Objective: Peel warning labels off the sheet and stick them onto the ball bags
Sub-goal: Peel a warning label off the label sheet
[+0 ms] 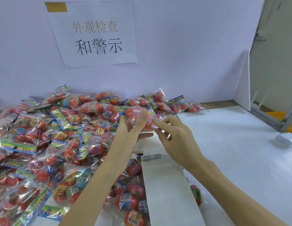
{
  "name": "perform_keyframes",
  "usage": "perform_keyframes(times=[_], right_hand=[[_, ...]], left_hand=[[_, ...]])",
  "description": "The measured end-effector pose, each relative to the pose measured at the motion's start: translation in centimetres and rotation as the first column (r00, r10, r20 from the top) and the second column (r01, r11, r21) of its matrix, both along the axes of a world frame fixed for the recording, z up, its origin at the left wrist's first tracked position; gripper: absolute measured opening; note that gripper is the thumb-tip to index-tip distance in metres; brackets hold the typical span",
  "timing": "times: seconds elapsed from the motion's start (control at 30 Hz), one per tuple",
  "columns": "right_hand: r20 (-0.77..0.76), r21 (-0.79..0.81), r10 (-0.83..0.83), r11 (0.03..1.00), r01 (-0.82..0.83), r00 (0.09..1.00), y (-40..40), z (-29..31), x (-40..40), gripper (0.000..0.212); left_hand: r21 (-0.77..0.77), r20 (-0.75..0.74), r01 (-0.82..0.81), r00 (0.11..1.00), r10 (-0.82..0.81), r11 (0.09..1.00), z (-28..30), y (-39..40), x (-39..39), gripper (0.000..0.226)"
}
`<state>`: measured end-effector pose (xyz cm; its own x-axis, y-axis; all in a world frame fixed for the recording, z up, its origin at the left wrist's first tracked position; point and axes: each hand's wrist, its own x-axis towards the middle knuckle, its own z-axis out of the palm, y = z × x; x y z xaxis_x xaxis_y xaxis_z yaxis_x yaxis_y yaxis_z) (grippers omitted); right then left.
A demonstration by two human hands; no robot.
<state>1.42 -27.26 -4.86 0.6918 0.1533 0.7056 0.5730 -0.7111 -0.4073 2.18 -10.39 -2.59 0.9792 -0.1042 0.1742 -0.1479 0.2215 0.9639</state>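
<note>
My left hand [127, 134] holds up a clear ball bag [138, 116] with red and pink balls, fingers curled round it from below. My right hand [173, 136] is right beside it, its index finger stretched out and touching the bag's right side; whether a label is under the fingertip I cannot tell. Below the hands lies the long white label sheet [165, 185], with a row of warning labels [154, 157] showing at its upper part. A large pile of ball bags [52, 144] covers the table's left half.
The white table [231, 152] stretches to the right, with a small white roll [286, 140] near its right edge. A paper sign [96, 35] hangs on the lilac back wall. A white foam board [244, 88] and a metal frame [269, 118] stand at the right.
</note>
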Motion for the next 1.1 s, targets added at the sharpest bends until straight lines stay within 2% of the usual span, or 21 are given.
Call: perform_keyframes(times=[0.1, 0.2, 0.3, 0.33, 0.4, 0.5, 0.6, 0.67, 0.73, 0.8, 0.87, 0.93, 1.03, 1.1], right_hand=[[-0.124, 0.013, 0.078, 0.997, -0.076, 0.989, 0.2, 0.0, 0.0, 0.043], [-0.394, 0.118, 0.238, 0.971, -0.208, 0.888, -0.8, 0.7, 0.0, 0.055], [-0.506, 0.096, 0.298, 0.952, -0.290, 0.809, -2.3, 1.3, 0.1, 0.070], [-0.512, 0.081, 0.297, 0.951, -0.299, 0.806, -2.6, 1.3, 0.2, 0.071], [-0.497, 0.104, 0.308, 0.949, -0.297, 0.811, -2.6, 1.2, 0.5, 0.063], [-0.464, 0.193, 0.302, 0.952, -0.238, 0.833, -2.5, 1.1, 0.8, 0.042], [-0.424, 0.196, 0.247, 0.964, -0.178, 0.871, -2.4, 0.9, 0.9, 0.028], [-0.395, 0.188, 0.223, 0.969, -0.160, 0.891, -2.3, 0.8, 0.9, 0.021], [-0.371, 0.225, 0.247, 0.959, -0.171, 0.895, -2.2, 0.8, 0.9, 0.018], [-0.332, 0.269, 0.270, 0.945, -0.184, 0.904, -2.2, 0.7, 1.1, 0.012], [-0.301, 0.261, 0.254, 0.949, -0.177, 0.919, -2.3, 0.7, 1.2, 0.009], [-0.274, 0.252, 0.247, 0.951, -0.178, 0.930, -2.4, 1.0, 1.2, 0.021], [-0.243, 0.256, 0.301, 0.937, -0.239, 0.922, -2.6, 1.2, 1.1, 0.021], [-0.249, 0.206, 0.300, 0.946, -0.252, 0.921, -2.5, 1.1, 1.1, 0.034]], left_hand=[[0.041, 0.026, -0.132, 0.991, 0.132, 0.990, -0.5, 0.5, 0.3, 0.053], [-0.012, 0.017, -0.161, 0.987, 0.161, 0.987, -0.2, 1.6, 0.7, 0.074], [0.023, 0.136, -0.206, 0.970, 0.201, 0.978, -0.3, 2.4, 0.9, 0.100], [0.048, 0.194, -0.220, 0.959, 0.207, 0.974, -0.3, 2.6, 1.0, 0.101], [0.115, 0.303, -0.242, 0.932, 0.198, 0.963, -0.3, 2.9, 0.9, 0.086], [0.247, 0.396, -0.256, 0.907, 0.144, 0.935, 0.0, 2.8, 0.8, 0.038], [0.420, 0.459, -0.305, 0.884, 0.089, 0.855, 0.0, 2.7, 0.7, 0.023], [0.547, 0.452, -0.264, 0.892, -0.014, 0.794, -0.1, 2.8, 0.5, 0.008], [0.699, 0.405, -0.198, 0.902, -0.152, 0.687, -0.6, 3.2, 0.6, 0.021], [0.768, 0.387, -0.196, 0.900, -0.199, 0.610, -1.1, 3.3, 0.7, 0.020], [0.752, 0.416, -0.225, 0.891, -0.181, 0.619, -1.3, 3.3, 1.0, 0.020], [0.721, 0.418, -0.239, 0.898, -0.133, 0.650, -1.2, 3.4, 1.3, 0.024], [0.701, 0.424, -0.276, 0.903, -0.073, 0.658, -0.8, 3.6, 1.7, 0.025], [0.698, 0.382, -0.256, 0.923, -0.046, 0.668, -0.7, 3.6, 1.8, 0.029]])
